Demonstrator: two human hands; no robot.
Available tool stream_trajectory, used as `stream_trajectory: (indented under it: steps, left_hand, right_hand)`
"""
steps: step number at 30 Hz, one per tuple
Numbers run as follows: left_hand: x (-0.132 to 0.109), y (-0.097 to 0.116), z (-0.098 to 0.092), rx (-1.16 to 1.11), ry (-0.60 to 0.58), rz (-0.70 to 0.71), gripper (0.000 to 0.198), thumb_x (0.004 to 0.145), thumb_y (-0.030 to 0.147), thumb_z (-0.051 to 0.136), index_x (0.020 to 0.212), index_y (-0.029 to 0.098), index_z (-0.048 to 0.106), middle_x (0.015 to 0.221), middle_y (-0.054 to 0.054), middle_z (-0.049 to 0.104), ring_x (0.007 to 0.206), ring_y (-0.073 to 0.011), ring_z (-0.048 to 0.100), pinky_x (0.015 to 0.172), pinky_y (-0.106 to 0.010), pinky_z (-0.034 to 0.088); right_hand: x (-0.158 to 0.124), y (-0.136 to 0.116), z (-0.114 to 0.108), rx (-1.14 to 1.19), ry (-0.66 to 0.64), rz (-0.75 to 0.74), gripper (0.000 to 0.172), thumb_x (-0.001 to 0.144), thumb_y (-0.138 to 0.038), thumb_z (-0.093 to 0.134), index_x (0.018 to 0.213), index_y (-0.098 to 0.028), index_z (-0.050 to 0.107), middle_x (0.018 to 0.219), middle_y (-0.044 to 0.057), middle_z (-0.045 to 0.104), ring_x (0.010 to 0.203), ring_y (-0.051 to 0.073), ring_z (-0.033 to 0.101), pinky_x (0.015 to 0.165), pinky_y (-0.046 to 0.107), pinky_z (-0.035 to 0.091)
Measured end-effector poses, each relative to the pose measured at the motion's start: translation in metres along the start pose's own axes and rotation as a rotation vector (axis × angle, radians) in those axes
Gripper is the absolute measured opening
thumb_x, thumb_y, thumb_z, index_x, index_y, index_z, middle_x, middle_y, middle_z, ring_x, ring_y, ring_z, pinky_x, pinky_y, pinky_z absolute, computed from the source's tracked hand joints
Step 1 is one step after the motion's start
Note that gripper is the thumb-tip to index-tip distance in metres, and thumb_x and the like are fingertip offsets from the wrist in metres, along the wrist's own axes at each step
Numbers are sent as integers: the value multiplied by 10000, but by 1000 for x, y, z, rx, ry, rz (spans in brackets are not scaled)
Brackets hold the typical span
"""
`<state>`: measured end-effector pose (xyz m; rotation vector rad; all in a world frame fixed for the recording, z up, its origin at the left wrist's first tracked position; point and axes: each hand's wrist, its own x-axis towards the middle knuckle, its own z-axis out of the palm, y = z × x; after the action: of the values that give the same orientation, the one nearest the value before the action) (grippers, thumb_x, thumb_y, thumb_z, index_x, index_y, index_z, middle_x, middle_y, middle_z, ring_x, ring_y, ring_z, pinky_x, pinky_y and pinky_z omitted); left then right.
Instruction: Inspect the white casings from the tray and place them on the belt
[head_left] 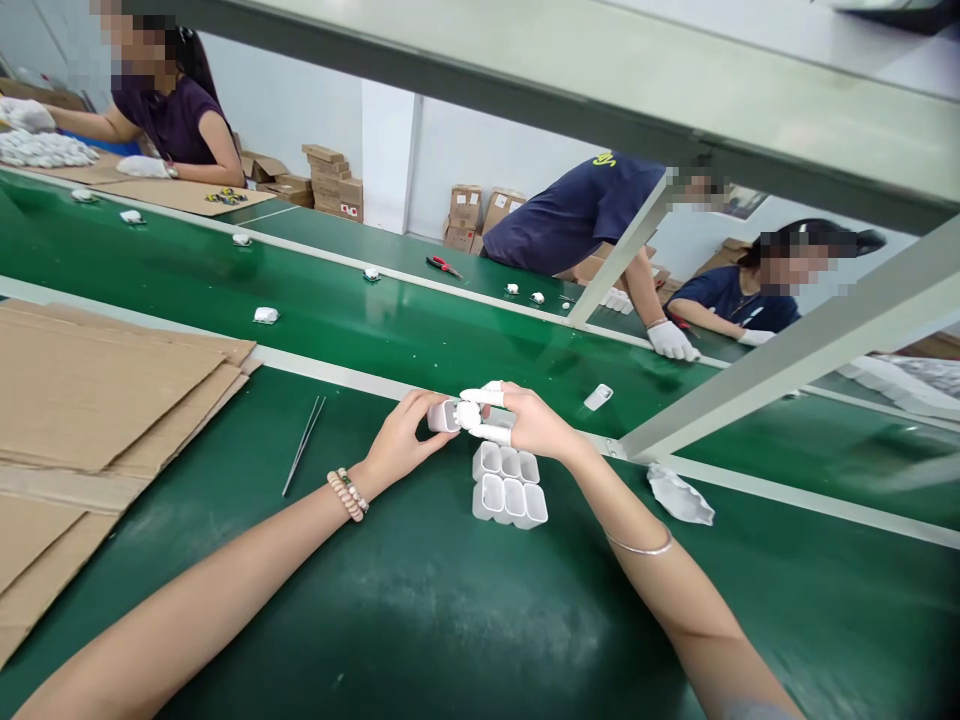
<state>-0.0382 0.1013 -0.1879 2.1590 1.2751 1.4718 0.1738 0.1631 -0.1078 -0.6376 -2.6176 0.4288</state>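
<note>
My left hand is closed around a small white plastic housing, tilted with its opening toward the right. Between the covered fingertips of my right hand is a small round white part, right at the mouth of that housing. Whether it has entered the opening I cannot tell. White finger cots cover several right fingertips. Just below my hands several open white housings stand upright in two rows. A pair of metal tweezers lies on the green table left of my left hand.
Flattened cardboard covers the table's left side. A crumpled white glove or wrapper lies at right. Beyond the pale rail, a green belt carries small white parts and a loose housing. A slanted metal post stands at right; co-workers sit opposite.
</note>
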Motion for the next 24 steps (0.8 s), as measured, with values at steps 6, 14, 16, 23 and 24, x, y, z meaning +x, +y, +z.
stream_trajectory:
  steps: [6, 14, 16, 23, 24]
  left_hand:
    - [-1, 0, 1, 33, -5, 32, 361, 863, 304, 664, 1195, 240, 536, 1152, -55, 603, 1098, -205, 569, 944, -375, 499]
    - [-1, 0, 1, 44, -1, 31, 361, 872, 330, 649, 1202, 237, 538, 1146, -65, 609, 1093, -218, 579, 936, -405, 509]
    - [-2, 0, 1, 48, 0, 31, 367, 869, 335, 651, 1205, 239, 538, 1145, -65, 611, 1093, -220, 582, 936, -409, 511]
    - [-2, 0, 1, 54, -3, 36, 371, 865, 320, 657, 1206, 232, 540, 1146, -64, 616, 1097, -211, 584, 948, -391, 509]
    - [-2, 0, 1, 53, -3, 39, 371, 866, 317, 657, 1208, 231, 539, 1148, -64, 616, 1100, -212, 583, 952, -392, 506]
  right_hand:
    - [1, -8, -1, -117, -51, 21, 220, 832, -287, 686, 1028, -190, 695, 874, 62, 649, 839, 213, 567, 798, 345, 465]
    - [0, -11, 0, -193, -62, 54, 134, 842, -305, 670, 847, -171, 681, 837, 70, 635, 798, 214, 565, 800, 360, 450]
    - [0, -10, 0, -200, -64, 46, 149, 853, -319, 656, 859, -173, 685, 839, 73, 639, 792, 216, 572, 804, 369, 449]
    - [0, -12, 0, -211, -96, 96, 116, 844, -285, 658, 831, -170, 669, 815, 71, 632, 789, 219, 566, 781, 358, 450]
    - [0, -12, 0, -214, -103, 112, 113, 844, -281, 657, 821, -170, 662, 812, 69, 629, 786, 217, 560, 774, 354, 449]
